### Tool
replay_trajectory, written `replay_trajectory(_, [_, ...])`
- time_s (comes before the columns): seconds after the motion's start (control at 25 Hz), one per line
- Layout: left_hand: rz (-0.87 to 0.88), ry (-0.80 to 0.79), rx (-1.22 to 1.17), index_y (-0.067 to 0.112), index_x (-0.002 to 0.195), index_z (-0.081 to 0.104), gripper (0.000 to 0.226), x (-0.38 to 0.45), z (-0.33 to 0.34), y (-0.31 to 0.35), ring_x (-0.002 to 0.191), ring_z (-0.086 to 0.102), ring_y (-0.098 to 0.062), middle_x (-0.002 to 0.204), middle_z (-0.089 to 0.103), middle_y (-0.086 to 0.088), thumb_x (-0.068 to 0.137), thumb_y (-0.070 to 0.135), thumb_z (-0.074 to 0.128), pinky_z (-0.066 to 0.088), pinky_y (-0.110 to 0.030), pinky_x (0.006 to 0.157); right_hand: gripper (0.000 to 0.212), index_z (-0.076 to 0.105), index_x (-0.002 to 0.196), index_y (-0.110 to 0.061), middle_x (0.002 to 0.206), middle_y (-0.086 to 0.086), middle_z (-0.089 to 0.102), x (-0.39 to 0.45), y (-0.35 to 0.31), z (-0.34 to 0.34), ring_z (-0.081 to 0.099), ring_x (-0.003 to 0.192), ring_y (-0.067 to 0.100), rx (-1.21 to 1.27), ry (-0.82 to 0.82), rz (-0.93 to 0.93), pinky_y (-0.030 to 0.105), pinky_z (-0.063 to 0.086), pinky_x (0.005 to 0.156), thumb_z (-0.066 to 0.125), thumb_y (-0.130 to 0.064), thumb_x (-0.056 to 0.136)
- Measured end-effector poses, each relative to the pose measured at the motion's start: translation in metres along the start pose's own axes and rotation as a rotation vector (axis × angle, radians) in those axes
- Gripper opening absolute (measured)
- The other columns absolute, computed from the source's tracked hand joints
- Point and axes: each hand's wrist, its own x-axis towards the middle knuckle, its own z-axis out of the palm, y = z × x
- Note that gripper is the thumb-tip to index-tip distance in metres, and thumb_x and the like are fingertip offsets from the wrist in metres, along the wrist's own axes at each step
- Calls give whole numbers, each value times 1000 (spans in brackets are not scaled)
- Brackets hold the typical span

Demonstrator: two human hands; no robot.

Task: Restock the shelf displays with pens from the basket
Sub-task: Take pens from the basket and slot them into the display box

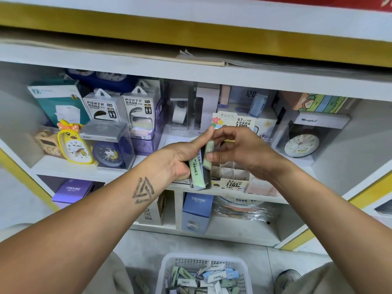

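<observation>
Gripping a stack of slim green lead cases (199, 169) in curled left hand (180, 160) fingers; pinching one green case (208, 154) just right of that stack between right hand (239, 149) thumb and fingertips, above the divided display box (230, 177); more cases in the basket (203, 274) far below.

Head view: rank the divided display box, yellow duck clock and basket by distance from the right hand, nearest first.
1. Divided display box: just under the right hand.
2. Yellow duck clock: far left on the same shelf.
3. Basket: down on the floor, nearest the camera.
</observation>
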Motion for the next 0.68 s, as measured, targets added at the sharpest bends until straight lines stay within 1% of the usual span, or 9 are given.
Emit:
replay_trajectory(0.08, [-6, 40, 27, 9, 95, 70, 41, 0, -4, 1, 61, 69, -21, 76, 73, -11, 86, 49, 66, 59, -33, 59, 35, 67, 103, -1, 85, 7, 65, 3, 2, -1, 68, 74, 22, 113, 38, 13, 31, 58, 66, 82, 7, 72])
replay_trajectory(0.16, [-11, 103, 13, 7, 96, 65, 40, -4, -8, 5, 59, 68, -24, 74, 70, -13, 86, 45, 69, 60, -38, 58, 28, 65, 100, 0, 81, 10, 65, 6, 2, -1, 66, 71, 26, 159, 61, 11, 28, 56, 61, 78, 7, 77])
replay_trajectory(0.2, [-1, 145, 13, 8, 93, 63, 36, -6, -10, 6, 59, 66, -23, 74, 68, -12, 86, 43, 70, 60, -38, 57, 23, 65, 98, -1, 80, 13, 65, 8, 2, -1, 65, 70, 27, 178, 61, 9, 28, 55, 60, 76, 6, 79])
replay_trajectory(0.28, [33, 250, 18, 10, 81, 58, 31, -10, -19, 10, 52, 60, -19, 65, 61, -7, 86, 38, 72, 57, -32, 47, 17, 65, 92, -2, 76, 16, 67, 10, -1, -2, 66, 65, 26, 197, 66, -3, 26, 55, 56, 75, 5, 81])
replay_trajectory(0.36, [54, 333, -7, 10, 74, 54, 33, -16, -32, 15, 48, 57, -18, 58, 56, -7, 87, 36, 72, 54, -27, 44, 17, 65, 91, -2, 77, 16, 67, 12, -2, 0, 68, 64, 25, 190, 71, -28, 26, 56, 58, 74, 7, 80])
replay_trajectory(0.44, [67, 358, -33, 11, 73, 52, 35, -23, -47, 20, 49, 56, -18, 62, 54, -7, 88, 36, 71, 53, -26, 47, 16, 67, 92, 2, 81, 17, 66, 14, -3, 6, 71, 70, 24, 163, 50, -51, 28, 59, 65, 76, 6, 79])
replay_trajectory(0.52, [86, 366, -44, 12, 74, 52, 34, -32, -60, 24, 49, 56, -18, 65, 53, -6, 90, 37, 69, 51, -28, 52, 13, 70, 87, 1, 80, 16, 71, 19, -3, 15, 72, 73, 24, 13, 37, -71, 30, 61, 73, 80, -2, 79])
replay_trajectory(0.6, [106, 368, -65, 13, 75, 54, 30, -39, -70, 27, 50, 54, -18, 65, 53, -5, 90, 35, 68, 50, -27, 51, 10, 72, 86, -10, 76, 6, 73, 27, -1, 25, 70, 71, 16, -333, 84, -125, 27, 57, 72, 80, -8, 81])
replay_trajectory(0.68, [133, 373, -89, 13, 77, 56, 27, -47, -81, 28, 49, 52, -17, 65, 53, -5, 91, 33, 68, 52, -23, 45, 18, 71, 96, -20, 80, -5, 69, 37, 2, 41, 66, 74, 9, -677, 113, -212, 25, 54, 75, 78, -9, 84])
